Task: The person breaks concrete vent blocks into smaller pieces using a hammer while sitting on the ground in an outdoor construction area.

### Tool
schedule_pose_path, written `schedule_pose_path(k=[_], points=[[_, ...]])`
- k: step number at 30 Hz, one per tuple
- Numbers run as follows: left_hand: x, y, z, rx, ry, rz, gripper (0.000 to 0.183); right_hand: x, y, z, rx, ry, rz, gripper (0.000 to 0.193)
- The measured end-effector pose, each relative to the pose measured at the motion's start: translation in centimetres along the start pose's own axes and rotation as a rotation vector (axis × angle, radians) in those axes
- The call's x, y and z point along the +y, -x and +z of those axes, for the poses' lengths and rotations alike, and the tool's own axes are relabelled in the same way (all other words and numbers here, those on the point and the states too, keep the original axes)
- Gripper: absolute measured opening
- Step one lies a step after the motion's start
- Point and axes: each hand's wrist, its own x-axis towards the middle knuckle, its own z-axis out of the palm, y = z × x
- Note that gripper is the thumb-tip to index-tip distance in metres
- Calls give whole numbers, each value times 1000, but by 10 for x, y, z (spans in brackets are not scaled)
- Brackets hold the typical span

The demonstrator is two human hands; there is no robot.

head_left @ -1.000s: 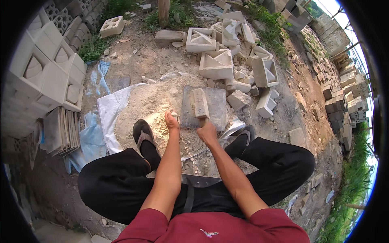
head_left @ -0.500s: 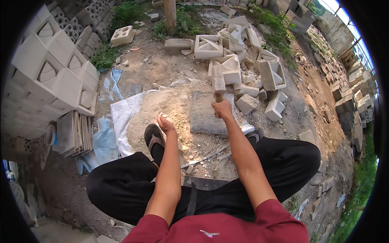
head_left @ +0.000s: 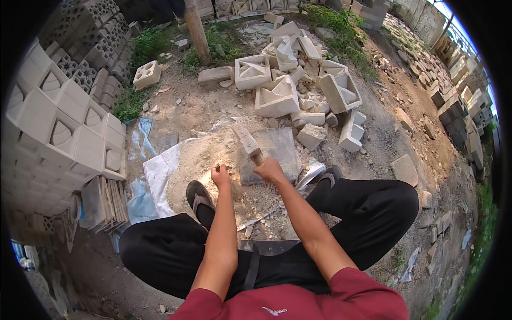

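My right hand (head_left: 270, 170) is wrapped round the short handle of a dusty, block-headed mallet (head_left: 246, 140). The mallet's head hangs over the left edge of a flat grey slab (head_left: 278, 153). To its left, my left hand (head_left: 220, 175) is closed above crushed pale rubble (head_left: 200, 152); whatever its fingers hold, if anything, is hidden. That rubble lies heaped on a white sheet (head_left: 159, 166) between my feet.
Beyond the slab lies a pile of broken pale blocks (head_left: 277, 97). Stacked patterned blocks (head_left: 69, 114) rise on the left, with thin boards (head_left: 109, 205) leaning beside them. A wooden post (head_left: 197, 33) stands at the back. Loose stones (head_left: 405, 170) lie to the right.
The mallet has swung left and lower with my right hand, from above the slab's far side to its left edge. My left hand has moved slightly nearer and its fingers have curled in.
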Motion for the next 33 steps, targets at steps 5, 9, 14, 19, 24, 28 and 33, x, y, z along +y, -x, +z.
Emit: schedule_pose_path(k=[5, 9, 14, 19, 24, 28, 33], points=[[4, 3, 14, -191, -127, 64, 24, -21, 11, -31, 61, -377, 228, 37], [-2, 26, 51, -380, -72, 169, 27, 28, 5, -42, 162, -372, 247, 35], [-10, 34, 57, -304, -551, 233, 29, 26, 35, -19, 208, -304, 270, 34], [-16, 48, 72, -301, -616, 344, 30, 34, 39, -25, 202, -265, 208, 34], [-18, 37, 58, -331, -645, 291, 23, 9, 36, -19, 179, -471, 145, 35], [-11, 44, 63, -313, -680, 266, 22, 22, 34, -8, 226, -373, 65, 42], [2, 50, 78, -353, -596, 262, 28, 66, 34, -11, 234, 120, -24, 41]])
